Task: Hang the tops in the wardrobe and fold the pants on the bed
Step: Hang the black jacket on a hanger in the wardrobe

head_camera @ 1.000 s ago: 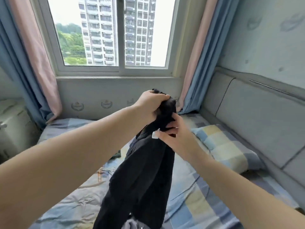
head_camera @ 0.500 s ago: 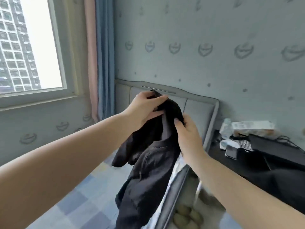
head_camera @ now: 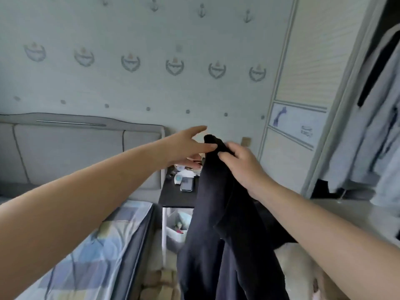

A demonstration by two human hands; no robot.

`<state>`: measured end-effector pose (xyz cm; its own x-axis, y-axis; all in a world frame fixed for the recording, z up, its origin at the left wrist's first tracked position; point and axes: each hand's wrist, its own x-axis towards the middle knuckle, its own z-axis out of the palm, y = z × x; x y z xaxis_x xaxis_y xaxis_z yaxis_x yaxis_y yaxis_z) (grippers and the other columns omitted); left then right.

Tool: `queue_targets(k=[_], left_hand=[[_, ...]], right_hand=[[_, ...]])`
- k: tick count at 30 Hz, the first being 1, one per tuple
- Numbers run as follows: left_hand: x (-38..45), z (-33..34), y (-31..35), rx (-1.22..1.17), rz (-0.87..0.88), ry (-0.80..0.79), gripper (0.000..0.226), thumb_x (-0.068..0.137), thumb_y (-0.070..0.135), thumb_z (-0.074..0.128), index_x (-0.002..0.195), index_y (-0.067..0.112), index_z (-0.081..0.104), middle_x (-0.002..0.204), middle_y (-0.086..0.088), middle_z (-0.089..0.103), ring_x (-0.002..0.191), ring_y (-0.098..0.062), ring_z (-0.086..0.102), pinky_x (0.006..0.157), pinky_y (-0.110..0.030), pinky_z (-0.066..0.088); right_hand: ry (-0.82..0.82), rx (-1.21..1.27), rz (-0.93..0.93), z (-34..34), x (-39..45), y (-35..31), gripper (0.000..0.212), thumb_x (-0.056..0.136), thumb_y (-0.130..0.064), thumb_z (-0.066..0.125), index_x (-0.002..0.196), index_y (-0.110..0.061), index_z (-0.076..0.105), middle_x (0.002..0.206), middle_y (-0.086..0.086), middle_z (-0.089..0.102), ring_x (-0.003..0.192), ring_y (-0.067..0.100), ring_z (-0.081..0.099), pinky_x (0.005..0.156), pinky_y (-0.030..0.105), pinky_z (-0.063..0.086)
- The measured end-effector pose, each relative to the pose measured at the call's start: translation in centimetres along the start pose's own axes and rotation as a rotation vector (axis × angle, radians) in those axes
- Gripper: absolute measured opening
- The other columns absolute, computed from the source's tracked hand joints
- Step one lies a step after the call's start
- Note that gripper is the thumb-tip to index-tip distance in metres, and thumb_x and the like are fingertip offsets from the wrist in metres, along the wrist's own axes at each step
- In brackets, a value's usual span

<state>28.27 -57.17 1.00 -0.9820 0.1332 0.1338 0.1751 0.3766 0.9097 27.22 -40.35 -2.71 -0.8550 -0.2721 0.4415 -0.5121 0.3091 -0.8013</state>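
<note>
A: Status on black top (head_camera: 218, 213)?
B: Held up, soft matte knit, hanging in long folds just right of black nightstand (head_camera: 173, 195). Upper end bunched and gripped by right hand (head_camera: 242, 165), fingers curled around fabric.
A: Left hand (head_camera: 186, 146)?
B: Fingers straight, spread, tips touching bunched top, not gripping.
A: Any readable text?
B: Small marks on wardrobe (head_camera: 303, 87) door panel, too blurred. Phone (head_camera: 186, 184) flat on nightstand.
A: Clearance?
B: Wardrobe open right of nightstand, pale garments (head_camera: 372, 135) hanging inside. Bed (head_camera: 91, 256) left of nightstand, checked sheet, padded grey headboard (head_camera: 71, 148).
</note>
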Motion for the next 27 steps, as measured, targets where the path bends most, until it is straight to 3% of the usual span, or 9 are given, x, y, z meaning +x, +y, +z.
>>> queue_targets(k=[2,4,6,10,14,17,20,23,27], left_hand=[[3.4,3.6,1.2,0.127,0.088,-0.065,0.025,0.087,0.036,0.066,0.111,0.03,0.061,0.098,0.006,0.063,0.092,-0.01,0.06,0.089,-0.031,0.052],[6.4,6.9,2.2,0.166,0.188,-0.094,0.014,0.088,0.034,0.065,0.093,0.021,0.063,0.088,0.009,0.062,0.083,-0.007,0.056,0.078,-0.02,0.044],[9.0,9.9,2.8,0.121,0.237,-0.15,0.013,0.089,0.028,0.065,0.09,0.017,0.057,0.08,0.009,0.06,0.073,-0.005,0.053,0.068,-0.015,0.043],[14.1,17.7,5.1,0.025,0.331,-0.376,0.027,0.087,0.013,0.067,0.107,0.021,0.051,0.105,-0.011,0.069,0.097,-0.016,0.063,0.095,-0.032,0.048],[18.0,22.6,7.7,0.031,0.499,-0.277,0.021,0.089,0.02,0.065,0.098,0.038,0.059,0.102,0.008,0.068,0.099,-0.008,0.062,0.091,-0.024,0.048],[21.2,26.1,10.5,-0.007,0.626,-0.27,0.009,0.09,0.022,0.064,0.092,0.029,0.068,0.087,0.014,0.069,0.085,0.001,0.063,0.079,-0.011,0.049],[24.5,29.6,13.2,0.032,0.744,-0.242,0.016,0.091,0.023,0.062,0.1,0.011,0.069,0.096,-0.003,0.069,0.089,-0.012,0.062,0.082,-0.022,0.047],[28.4,31.6,15.0,-0.054,0.814,-0.246,0.011,0.091,0.022,0.062,0.094,0.013,0.068,0.086,0.002,0.066,0.076,-0.004,0.06,0.073,-0.02,0.05],[34.8,33.2,16.7,-0.119,0.927,-0.3,0.016,0.091,0.023,0.062,0.095,0.008,0.067,0.082,0.003,0.066,0.066,0.004,0.058,0.064,-0.011,0.047]], right_hand=[[0.027,-0.042,0.016,-5.2,0.2,1.7,0.017,0.089,-0.021,0.052,0.086,-0.029,0.066,0.081,-0.001,0.066,0.075,0.012,0.061,0.072,0.031,0.043],[0.038,-0.08,0.024,-9.8,0.3,3.1,0.024,0.088,-0.021,0.052,0.082,-0.037,0.068,0.085,-0.007,0.069,0.078,0.006,0.064,0.074,0.026,0.047],[0.06,-0.119,0.027,-13.8,0.2,4.1,0.029,0.088,-0.019,0.052,0.076,-0.04,0.068,0.076,-0.018,0.067,0.069,-0.006,0.061,0.064,0.014,0.046],[0.152,-0.194,0.086,-22.0,0.0,6.7,0.025,0.088,-0.02,0.053,0.078,-0.037,0.068,0.071,-0.019,0.066,0.065,-0.007,0.06,0.059,0.01,0.045],[0.216,-0.322,0.169,-28.2,-0.3,8.7,0.012,0.085,-0.032,0.059,0.092,-0.041,0.063,0.091,-0.019,0.068,0.083,-0.005,0.062,0.071,0.013,0.047],[0.216,-0.558,0.294,-32.3,-1.1,10.7,0.035,0.081,-0.031,0.063,0.11,-0.042,0.046,0.1,-0.023,0.058,0.09,-0.003,0.058,0.072,0.017,0.047],[0.208,-0.813,0.429,-35.2,-2.3,13.2,0.033,0.081,-0.022,0.058,0.108,-0.032,0.042,0.092,-0.008,0.061,0.08,0.012,0.061,0.069,0.028,0.05],[0.227,-0.964,0.613,-37.5,-4.0,15.8,0.025,0.082,-0.016,0.056,0.095,-0.027,0.039,0.084,-0.001,0.06,0.072,0.016,0.057,0.06,0.028,0.045],[0.355,-0.895,0.786,-40.2,-4.4,17.3,0.015,0.083,-0.011,0.051,0.08,-0.025,0.054,0.075,-0.007,0.058,0.07,0.015,0.059,0.053,0.019,0.04]])
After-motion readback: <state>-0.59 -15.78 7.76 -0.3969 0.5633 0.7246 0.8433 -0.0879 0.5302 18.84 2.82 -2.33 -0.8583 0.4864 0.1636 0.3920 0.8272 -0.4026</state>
